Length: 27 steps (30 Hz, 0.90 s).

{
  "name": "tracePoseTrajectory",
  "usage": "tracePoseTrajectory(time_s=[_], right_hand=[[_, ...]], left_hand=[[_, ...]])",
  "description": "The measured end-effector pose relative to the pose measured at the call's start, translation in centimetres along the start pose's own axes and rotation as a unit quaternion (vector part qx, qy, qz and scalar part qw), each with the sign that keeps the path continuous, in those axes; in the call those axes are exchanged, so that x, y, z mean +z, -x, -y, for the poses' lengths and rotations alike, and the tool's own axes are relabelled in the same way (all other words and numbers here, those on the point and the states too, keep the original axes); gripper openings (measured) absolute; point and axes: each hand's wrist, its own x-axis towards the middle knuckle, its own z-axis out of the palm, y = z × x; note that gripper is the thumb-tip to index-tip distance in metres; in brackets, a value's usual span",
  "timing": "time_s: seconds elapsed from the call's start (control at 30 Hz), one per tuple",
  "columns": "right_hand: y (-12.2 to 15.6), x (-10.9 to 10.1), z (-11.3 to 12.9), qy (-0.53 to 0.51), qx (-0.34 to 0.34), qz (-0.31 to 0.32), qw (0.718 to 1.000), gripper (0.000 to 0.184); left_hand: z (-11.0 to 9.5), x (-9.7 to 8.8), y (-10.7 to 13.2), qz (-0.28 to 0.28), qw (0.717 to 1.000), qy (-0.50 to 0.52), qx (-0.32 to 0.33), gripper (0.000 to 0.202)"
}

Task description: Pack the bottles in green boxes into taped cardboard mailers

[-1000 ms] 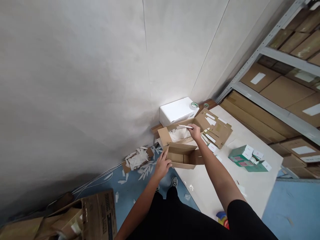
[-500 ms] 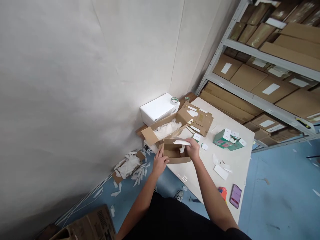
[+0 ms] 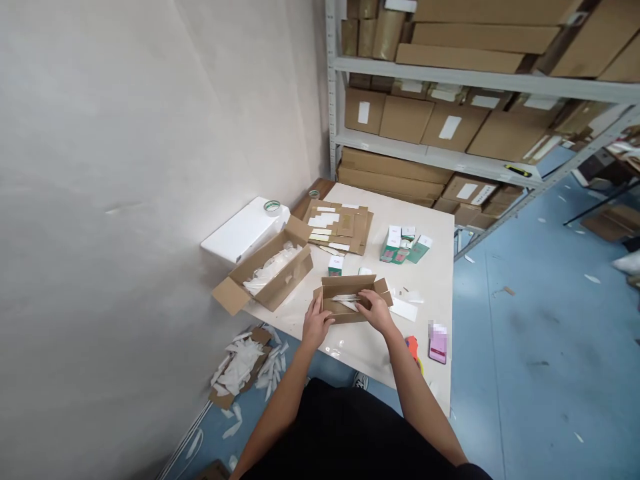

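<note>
A small open cardboard box stands near the front edge of the white table. My left hand grips its left end with curled fingers. At the box's right front, my right hand is closed on a white strip lying across the inside. A larger open carton with white plastic filling sits to the left, overhanging the table.
Flattened cardboard blanks and small green boxes lie further back. A pink phone and an orange tool rest at the front right. A white foam box with tape rolls stands by the wall. Shelving holds cartons. Scraps litter the floor.
My right hand brought the white strip from the larger carton down into the small box. The view swung right, showing more of the table and shelves.
</note>
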Motion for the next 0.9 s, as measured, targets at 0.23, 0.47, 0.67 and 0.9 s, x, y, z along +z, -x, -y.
tracePoseTrajectory(time_s=[0.23,0.47,0.67,0.9], right_hand=[[2.7,-4.6,-3.9,-0.03,0.08,-0.072,0.994,0.043],[3.0,-4.7,-5.4,-0.034,0.141,-0.121,0.982,0.05],[0.4,-0.9,-4.2,-0.083,0.22,-0.101,0.967,0.058],[-5.5,5.6,-3.5,-0.124,0.238,-0.083,0.96,0.063]], left_hand=[[-2.7,4.7,-2.9,0.075,0.996,0.008,0.049,0.017],[-1.1,8.7,-7.8,0.182,0.98,0.03,0.08,0.016],[1.8,10.2,-9.6,0.258,0.964,0.021,0.061,0.027],[3.9,7.9,-11.1,0.222,0.971,0.082,0.022,0.038]])
